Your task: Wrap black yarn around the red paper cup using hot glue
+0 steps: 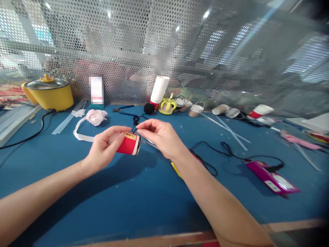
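Note:
My left hand (104,147) is wrapped round a small red and white paper cup (128,145), tipped on its side above the table. Black yarn (139,144) runs along the cup's rim, which faces right. Beside that rim, my right hand (158,135) is closed with thumb and forefinger pinched together at the black yarn; the exact spot is too small to make out. Loose black yarn loops (135,120) trail behind the fingers toward a black yarn ball (149,108). Under my right forearm lies a partly hidden yellow and red object (177,170).
At the back left stand a yellow electric pot (52,97) and a phone (96,91). A pink ribbon rose (96,117), pliers (125,110), a stack of white cups (159,90) and a small yellow basket (167,107) line the back. A purple power strip (272,178) lies right, with a black cord.

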Tool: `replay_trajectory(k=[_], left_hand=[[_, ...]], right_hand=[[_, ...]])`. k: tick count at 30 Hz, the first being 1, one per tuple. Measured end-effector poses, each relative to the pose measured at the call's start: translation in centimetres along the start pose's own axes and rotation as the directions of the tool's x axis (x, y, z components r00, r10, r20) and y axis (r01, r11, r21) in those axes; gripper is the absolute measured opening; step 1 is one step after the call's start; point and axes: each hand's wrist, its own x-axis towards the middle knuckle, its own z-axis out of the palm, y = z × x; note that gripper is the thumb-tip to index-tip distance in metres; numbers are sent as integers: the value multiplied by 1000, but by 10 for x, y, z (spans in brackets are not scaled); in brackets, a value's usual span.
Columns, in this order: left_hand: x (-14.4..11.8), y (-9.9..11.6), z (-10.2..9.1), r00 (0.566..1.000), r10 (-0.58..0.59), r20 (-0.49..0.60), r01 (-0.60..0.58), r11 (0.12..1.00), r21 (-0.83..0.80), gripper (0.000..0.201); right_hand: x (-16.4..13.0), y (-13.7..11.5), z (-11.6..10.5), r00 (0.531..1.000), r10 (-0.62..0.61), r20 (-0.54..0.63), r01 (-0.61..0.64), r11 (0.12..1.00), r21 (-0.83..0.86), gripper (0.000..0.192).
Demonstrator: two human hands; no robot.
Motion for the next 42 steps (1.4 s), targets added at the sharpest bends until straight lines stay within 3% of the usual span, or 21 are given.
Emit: replay_trajectory(k=[7, 19, 26, 34, 42], left_hand=[[1, 0, 0, 1000, 11, 9, -12, 1000, 29, 25], [0, 1, 0, 1000, -7, 14, 7, 1000, 13, 25], [-2, -1, 1, 999, 44, 13, -44, 999, 6, 23], [-3, -2, 0, 994, 110, -22, -109, 994, 30, 21], [-3, 0, 1, 996, 74, -46, -74, 997, 15, 22]], right_hand=[[-3, -6, -1, 997, -57, -48, 55, 998, -43, 9], [-6, -11, -1, 996, -57, -66, 49, 991, -123, 9], [-4, -6, 0, 999, -37, -25, 33, 984, -173, 8], [-4, -5, 1, 1000, 1, 5, 0, 991, -137, 9], [-4, -2, 2, 1000, 24, 6, -23, 994, -106, 9]])
